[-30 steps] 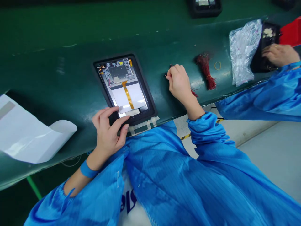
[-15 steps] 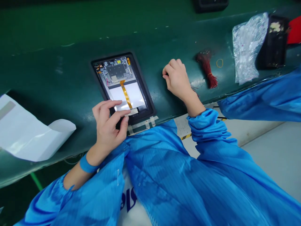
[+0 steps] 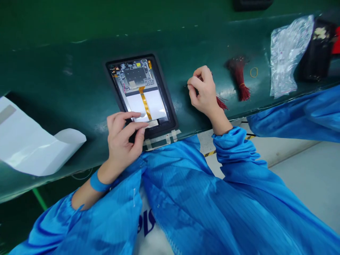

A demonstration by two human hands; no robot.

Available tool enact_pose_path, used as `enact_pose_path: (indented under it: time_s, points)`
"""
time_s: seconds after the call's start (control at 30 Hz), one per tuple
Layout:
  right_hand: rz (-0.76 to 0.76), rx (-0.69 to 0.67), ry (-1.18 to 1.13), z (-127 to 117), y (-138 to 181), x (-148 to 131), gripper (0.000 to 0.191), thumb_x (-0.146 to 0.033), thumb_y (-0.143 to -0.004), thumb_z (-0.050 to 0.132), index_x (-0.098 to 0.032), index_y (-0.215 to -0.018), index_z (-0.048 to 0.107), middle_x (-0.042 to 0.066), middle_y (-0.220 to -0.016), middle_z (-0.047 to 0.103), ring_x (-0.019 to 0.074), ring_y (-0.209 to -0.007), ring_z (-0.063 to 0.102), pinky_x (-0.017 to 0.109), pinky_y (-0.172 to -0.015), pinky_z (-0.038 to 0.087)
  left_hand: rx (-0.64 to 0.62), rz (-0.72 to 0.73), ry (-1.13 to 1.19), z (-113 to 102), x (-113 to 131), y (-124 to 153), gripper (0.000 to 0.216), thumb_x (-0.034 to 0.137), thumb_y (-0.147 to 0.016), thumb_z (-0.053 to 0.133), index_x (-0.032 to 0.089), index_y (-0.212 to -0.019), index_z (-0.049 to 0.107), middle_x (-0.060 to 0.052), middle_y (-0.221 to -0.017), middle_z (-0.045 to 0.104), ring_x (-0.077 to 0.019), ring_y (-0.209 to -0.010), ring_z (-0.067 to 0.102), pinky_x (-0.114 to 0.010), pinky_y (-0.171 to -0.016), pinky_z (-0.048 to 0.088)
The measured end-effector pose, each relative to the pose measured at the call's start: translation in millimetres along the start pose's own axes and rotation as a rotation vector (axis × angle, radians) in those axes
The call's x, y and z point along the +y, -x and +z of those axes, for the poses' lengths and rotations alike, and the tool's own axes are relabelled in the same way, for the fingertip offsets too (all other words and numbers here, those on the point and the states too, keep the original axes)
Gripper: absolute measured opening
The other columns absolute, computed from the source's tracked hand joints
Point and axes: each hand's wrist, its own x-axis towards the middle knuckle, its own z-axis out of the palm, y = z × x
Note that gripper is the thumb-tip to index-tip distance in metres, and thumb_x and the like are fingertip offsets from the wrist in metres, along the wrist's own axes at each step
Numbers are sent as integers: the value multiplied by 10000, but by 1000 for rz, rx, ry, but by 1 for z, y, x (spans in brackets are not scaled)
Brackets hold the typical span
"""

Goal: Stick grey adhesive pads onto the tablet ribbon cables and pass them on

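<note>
An opened tablet (image 3: 139,94) with a bare circuit board, a white panel and an orange flex ribbon lies in a black tray (image 3: 170,117) on the green belt (image 3: 66,71). My left hand (image 3: 123,140) rests on the tray's near corner, finger and thumb pinched on the tablet's lower edge. To the right of the tray my right hand (image 3: 203,90) is closed in a pinch on a small red wire piece, partly hidden by the fingers.
A bundle of red wires (image 3: 239,79) and a yellow rubber band (image 3: 253,72) lie right of my hand. A clear plastic bag (image 3: 288,53) and a black tray (image 3: 317,46) sit far right, above a co-worker's blue sleeve (image 3: 297,115). White paper (image 3: 32,141) lies at left.
My right hand lifted a little and turned, its pinched fingers now raised off the belt. The co-worker's hand left the far black tray. My left hand stayed on the tablet's corner.
</note>
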Motion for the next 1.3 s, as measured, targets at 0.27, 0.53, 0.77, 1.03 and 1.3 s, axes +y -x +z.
enact_pose_path:
  time_s: [0.27, 0.53, 0.77, 1.03, 1.3]
  points:
    - [-206, -6, -130, 3, 18, -39, 305, -364, -1114, 409, -229, -1050, 675, 135, -1084, 719, 282, -1033, 656, 551, -943, 549, -168, -360, 339, 2, 24, -16, 167, 306, -1042, 641, 217, -1069, 780, -46, -984, 790, -173, -816, 709, -306, -743, 559]
    - [-281, -277, -405, -3, 21, -96, 288, -415, -1113, 443, -298, -1048, 698, 82, -1053, 695, 284, -1046, 623, 582, -977, 469, -352, -637, 764, 4, 27, -35, 372, 521, -968, 773, 187, -869, 645, -9, -696, 604, -112, -590, 526, -247, -562, 431]
    - [-120, -304, -610, -6, 16, -104, 269, -409, -1116, 501, -230, -977, 646, 48, -896, 627, 203, -840, 564, 395, -812, 479, -267, -558, 538, 5, 22, -21, 184, 366, -975, 710, 191, -928, 678, -19, -770, 646, -139, -668, 581, -273, -624, 465]
    - [-342, -386, -310, 1, 27, -85, 300, -280, -1115, 482, -216, -914, 695, 71, -948, 628, 222, -886, 517, 372, -780, 391, -116, -129, -90, 5, 0, 13, 149, 282, -1022, 599, 209, -1096, 707, -135, -1166, 701, -308, -1088, 625, -497, -965, 523]
    - [-414, -440, -228, -3, 21, -84, 337, -259, -1128, 452, -215, -896, 693, 72, -950, 633, 223, -885, 492, 365, -751, 375, -208, -107, -129, 12, 0, 21, 216, 301, -982, 638, 269, -1162, 752, -147, -1394, 617, -397, -1315, 516, -651, -1114, 448]
